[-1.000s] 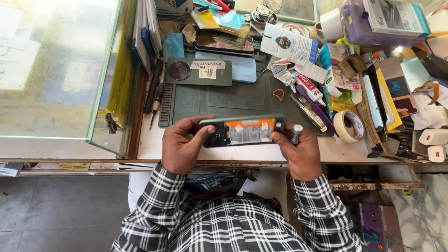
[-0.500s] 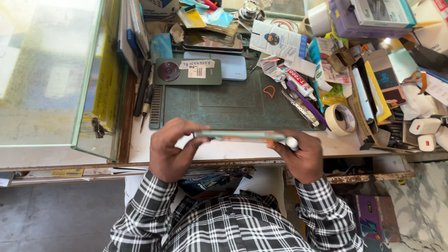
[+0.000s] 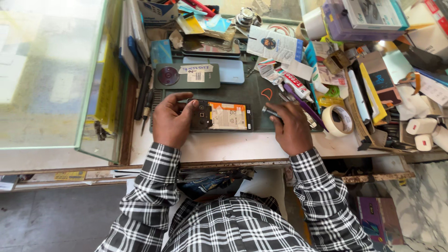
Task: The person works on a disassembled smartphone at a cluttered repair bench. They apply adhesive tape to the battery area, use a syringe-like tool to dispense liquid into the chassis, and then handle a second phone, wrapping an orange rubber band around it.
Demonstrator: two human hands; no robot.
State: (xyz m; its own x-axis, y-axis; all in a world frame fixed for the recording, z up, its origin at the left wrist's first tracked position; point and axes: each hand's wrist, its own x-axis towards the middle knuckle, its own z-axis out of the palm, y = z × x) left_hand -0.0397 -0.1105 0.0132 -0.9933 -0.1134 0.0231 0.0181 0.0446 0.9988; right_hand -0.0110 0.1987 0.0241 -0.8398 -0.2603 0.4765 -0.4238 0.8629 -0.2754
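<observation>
An opened phone [image 3: 221,116] lies flat on the dark green work mat [image 3: 252,91], its insides up, with a pale battery and an orange strip showing. My left hand [image 3: 170,120] rests on the phone's left end, fingers spread over the camera part. Just right of the phone, my right hand [image 3: 291,128] grips a small dark metal tool [image 3: 269,112] whose tip points toward the phone.
A green phone back cover [image 3: 186,76] and a light blue phone [image 3: 233,72] lie beyond the mat. A tape roll [image 3: 339,120], glue tubes, boxes and papers crowd the right side. A glass case [image 3: 51,79] stands at left, with tweezers and tools beside it.
The phone was held up on edge in both hands; now it lies flat on the mat, insides up. My right hand has let go of it and moved right with the tool.
</observation>
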